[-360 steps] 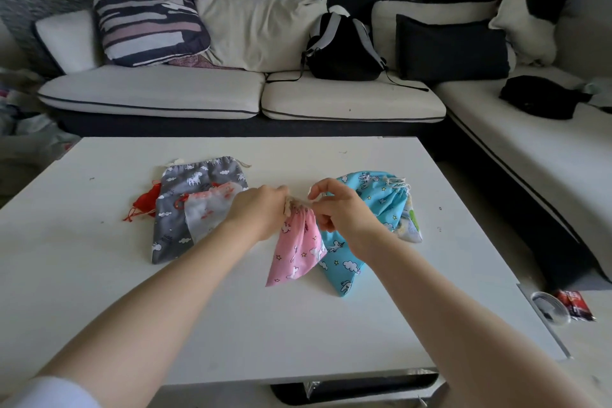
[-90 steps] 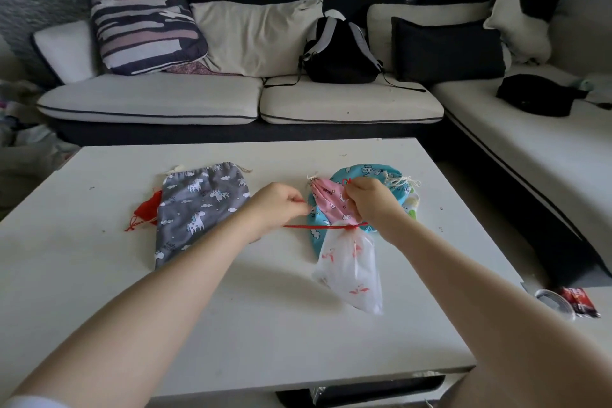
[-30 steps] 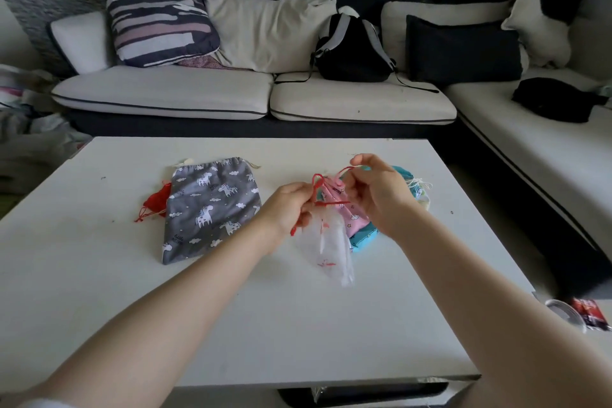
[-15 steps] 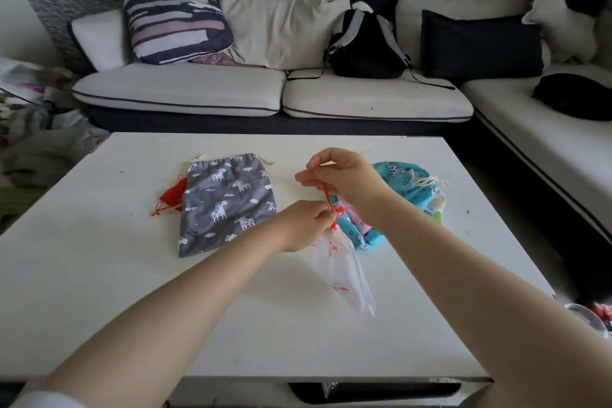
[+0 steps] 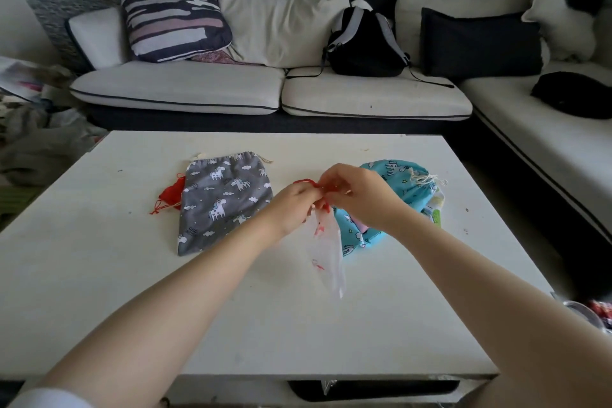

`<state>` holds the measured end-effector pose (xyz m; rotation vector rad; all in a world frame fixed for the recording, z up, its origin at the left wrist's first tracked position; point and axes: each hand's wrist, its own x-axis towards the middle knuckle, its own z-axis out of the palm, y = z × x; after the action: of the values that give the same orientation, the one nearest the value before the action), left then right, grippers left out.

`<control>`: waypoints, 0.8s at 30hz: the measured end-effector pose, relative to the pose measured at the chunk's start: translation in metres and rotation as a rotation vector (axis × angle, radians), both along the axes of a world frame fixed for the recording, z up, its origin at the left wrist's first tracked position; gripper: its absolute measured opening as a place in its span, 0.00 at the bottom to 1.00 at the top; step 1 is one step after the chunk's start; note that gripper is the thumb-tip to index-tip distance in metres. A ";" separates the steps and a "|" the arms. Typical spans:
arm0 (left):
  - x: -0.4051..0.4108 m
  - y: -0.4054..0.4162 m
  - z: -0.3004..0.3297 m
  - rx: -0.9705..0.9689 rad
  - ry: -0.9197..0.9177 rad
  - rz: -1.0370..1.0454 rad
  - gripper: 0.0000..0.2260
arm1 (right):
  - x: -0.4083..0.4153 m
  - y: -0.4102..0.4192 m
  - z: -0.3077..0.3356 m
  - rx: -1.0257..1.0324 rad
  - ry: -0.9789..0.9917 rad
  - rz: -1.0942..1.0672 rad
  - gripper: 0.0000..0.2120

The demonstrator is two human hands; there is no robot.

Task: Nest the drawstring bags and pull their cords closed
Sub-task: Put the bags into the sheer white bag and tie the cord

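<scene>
— Which bag are you on, and where is it?

— The small see-through white pouch with red prints. It hangs from my fingers just left of the turquoise unicorn-print cloth bag, its mouth up at my hands and its long axis running down and slightly right, toward me, with the tip close above the white table.

— What are your hands doing?

— My left hand pinches the gathered neck; my right hand is curled on the thin red drawstring cord, which loops out between the two. The hands touch, so neither is nearer; the neck sits directly under both.

— So the next pull?

— I judge the cord must run away from the neck, crosswise to the pouch's length, while the left hand anchors it. Whether the mouth is fully cinched I cannot tell.

— And the rest?

— The grey unicorn-print drawstring bag lies flat well left of the turquoise bag, a small red pouch tucked at its far side. Beyond the table is a cream-cushioned sofa with a black backpack.
</scene>
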<state>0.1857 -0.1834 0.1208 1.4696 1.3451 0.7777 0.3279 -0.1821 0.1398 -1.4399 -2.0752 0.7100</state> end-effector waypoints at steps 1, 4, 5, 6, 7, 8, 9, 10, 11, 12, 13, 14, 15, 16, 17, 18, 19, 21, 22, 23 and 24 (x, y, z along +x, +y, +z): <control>-0.001 0.000 0.000 -0.023 -0.031 0.006 0.14 | 0.001 0.001 -0.001 0.017 0.014 -0.019 0.06; -0.005 0.000 -0.001 -0.085 -0.142 0.008 0.14 | 0.004 0.004 -0.002 -0.018 0.069 -0.062 0.03; -0.006 -0.001 -0.003 -0.091 -0.168 0.007 0.14 | 0.005 0.004 -0.003 -0.047 0.074 -0.047 0.03; -0.007 -0.002 -0.005 -0.093 -0.182 0.002 0.14 | 0.005 0.005 -0.003 -0.070 0.070 -0.029 0.04; -0.006 -0.004 -0.005 -0.091 -0.189 -0.009 0.14 | 0.004 0.005 -0.004 -0.079 0.058 -0.017 0.05; -0.005 -0.005 -0.005 -0.085 -0.185 -0.020 0.14 | 0.004 0.004 -0.003 -0.072 0.034 -0.006 0.05; -0.005 -0.006 -0.005 -0.078 -0.169 -0.026 0.14 | 0.003 0.004 -0.003 -0.059 0.011 0.007 0.05; -0.004 -0.007 -0.004 -0.069 -0.144 -0.026 0.15 | 0.002 0.003 -0.002 -0.040 -0.004 0.019 0.06; -0.004 -0.008 -0.003 -0.057 -0.124 -0.024 0.15 | 0.001 0.003 -0.001 -0.021 -0.007 0.029 0.07; -0.004 -0.007 -0.003 -0.042 -0.112 -0.026 0.15 | 0.001 0.003 -0.001 -0.007 -0.005 0.033 0.07; -0.004 -0.007 -0.002 -0.031 -0.102 -0.032 0.14 | 0.001 0.003 -0.001 0.002 0.001 0.035 0.08; -0.004 -0.007 -0.002 -0.027 -0.086 -0.037 0.14 | 0.000 0.002 0.000 0.010 -0.005 0.035 0.08; -0.004 -0.007 -0.003 -0.026 -0.072 -0.039 0.14 | 0.000 0.002 0.000 0.025 -0.029 0.038 0.09; -0.004 -0.007 -0.003 -0.027 -0.065 -0.039 0.14 | 0.000 0.002 0.000 0.051 -0.080 0.045 0.10; -0.003 -0.006 -0.004 -0.030 -0.076 -0.040 0.14 | 0.000 0.002 -0.001 0.081 -0.140 0.059 0.11; -0.003 -0.006 -0.004 -0.035 -0.095 -0.042 0.13 | -0.001 0.002 -0.001 0.109 -0.194 0.072 0.11; -0.003 -0.006 -0.005 -0.040 -0.115 -0.049 0.13 | -0.002 0.002 -0.001 0.134 -0.233 0.079 0.11; -0.004 -0.006 -0.005 -0.041 -0.113 -0.065 0.12 | -0.004 0.003 -0.002 0.173 -0.295 0.078 0.10; -0.005 -0.006 -0.005 -0.034 -0.077 -0.072 0.11 | -0.006 0.003 -0.002 0.184 -0.330 0.073 0.09; -0.005 -0.006 -0.005 -0.017 -0.018 -0.079 0.11 | -0.007 0.004 -0.005 0.192 -0.366 0.064 0.10; -0.005 -0.005 -0.005 0.010 0.049 -0.082 0.10 | -0.008 0.005 -0.007 0.198 -0.409 0.051 0.10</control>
<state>0.1808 -0.1886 0.1159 1.5514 1.3103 0.7005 0.3197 -0.1772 0.1325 -1.5174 -2.4148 0.2273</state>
